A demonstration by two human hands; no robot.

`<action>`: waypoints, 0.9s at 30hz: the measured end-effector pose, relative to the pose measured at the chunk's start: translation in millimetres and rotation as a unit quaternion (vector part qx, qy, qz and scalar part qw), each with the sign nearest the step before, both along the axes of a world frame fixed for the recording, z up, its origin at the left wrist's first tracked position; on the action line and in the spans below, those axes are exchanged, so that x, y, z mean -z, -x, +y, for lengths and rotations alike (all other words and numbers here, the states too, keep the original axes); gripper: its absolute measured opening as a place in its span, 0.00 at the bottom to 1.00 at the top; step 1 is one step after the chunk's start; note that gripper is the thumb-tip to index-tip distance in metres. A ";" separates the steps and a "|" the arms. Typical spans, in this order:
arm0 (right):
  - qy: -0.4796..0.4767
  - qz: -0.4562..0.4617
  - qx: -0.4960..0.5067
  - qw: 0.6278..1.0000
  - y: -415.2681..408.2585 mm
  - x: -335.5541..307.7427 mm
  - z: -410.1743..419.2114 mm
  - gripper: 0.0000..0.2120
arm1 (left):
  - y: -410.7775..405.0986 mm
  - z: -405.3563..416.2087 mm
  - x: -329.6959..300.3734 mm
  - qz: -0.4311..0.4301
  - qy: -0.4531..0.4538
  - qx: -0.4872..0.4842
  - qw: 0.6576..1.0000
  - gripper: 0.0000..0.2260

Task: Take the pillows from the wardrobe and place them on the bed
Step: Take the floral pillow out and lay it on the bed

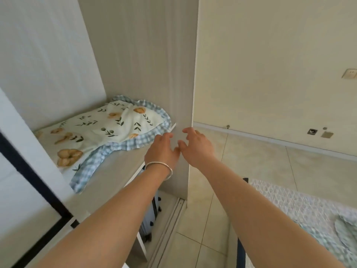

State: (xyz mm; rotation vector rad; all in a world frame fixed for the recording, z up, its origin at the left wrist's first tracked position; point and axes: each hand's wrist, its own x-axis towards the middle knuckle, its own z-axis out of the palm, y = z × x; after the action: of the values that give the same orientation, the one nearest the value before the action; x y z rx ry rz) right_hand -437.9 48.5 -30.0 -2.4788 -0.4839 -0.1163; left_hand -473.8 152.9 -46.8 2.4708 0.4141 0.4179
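— Both hands empty? 
— Yes — I see the left hand (162,149) and right hand (197,146) with fingers spread, holding nothing, side by side near the wardrobe shelf's (123,167) front edge. The floral pillow (100,130) lies on that shelf, ruffle overhanging. The bed (309,213) sits lower right, tiled floor (251,163) between.

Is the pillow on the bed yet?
Not yet. The flowery pillow lies on the wardrobe shelf. The left hand and right hand are empty and open, reaching toward it. Grabbing it and carrying it to the bed are left.
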 end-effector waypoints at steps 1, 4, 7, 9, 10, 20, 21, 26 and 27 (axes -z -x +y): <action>0.000 0.001 -0.007 1.000 -11.5 0.6 9.8 0.20 | -9.4 4.5 3.5 -0.004 0.004 -0.010 1.000 0.18; -0.009 0.003 -0.015 1.000 -43.5 5.9 37.3 0.20 | -33.8 18.0 15.2 -0.012 0.019 -0.050 0.998 0.18; -0.001 0.010 -0.042 0.999 -73.2 11.6 66.4 0.20 | -54.9 35.0 25.2 -0.027 0.039 -0.107 0.993 0.17; 0.003 0.011 -0.070 0.997 -95.4 13.9 86.9 0.19 | -70.0 55.3 30.4 -0.029 0.054 -0.147 0.987 0.18; 0.004 0.008 -0.086 0.996 -107.3 15.0 98.6 0.19 | -77.2 67.9 33.5 -0.028 0.061 -0.168 0.984 0.18; 0.085 -0.040 -0.341 0.935 -209.8 12.8 249.2 0.19 | -127.3 192.2 51.2 -0.080 0.131 -0.441 0.884 0.14; 0.097 -0.048 -0.374 0.921 -213.9 10.5 262.7 0.19 | -130.2 199.9 52.9 -0.104 0.161 -0.474 0.859 0.13; 0.125 -0.058 -0.500 0.855 -226.8 11.2 333.9 0.18 | -138.9 227.7 63.7 -0.262 0.342 -0.641 0.635 0.15; 0.127 -0.052 -0.514 0.847 -228.4 13.2 348.7 0.19 | -139.8 233.2 68.4 -0.280 0.364 -0.676 0.576 0.18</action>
State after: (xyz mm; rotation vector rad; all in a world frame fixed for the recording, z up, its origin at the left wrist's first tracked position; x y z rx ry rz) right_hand -209.5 397.2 -43.2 -2.1076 -1.8854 0.2649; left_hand -334.1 386.1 -115.2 0.6895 1.7141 1.2238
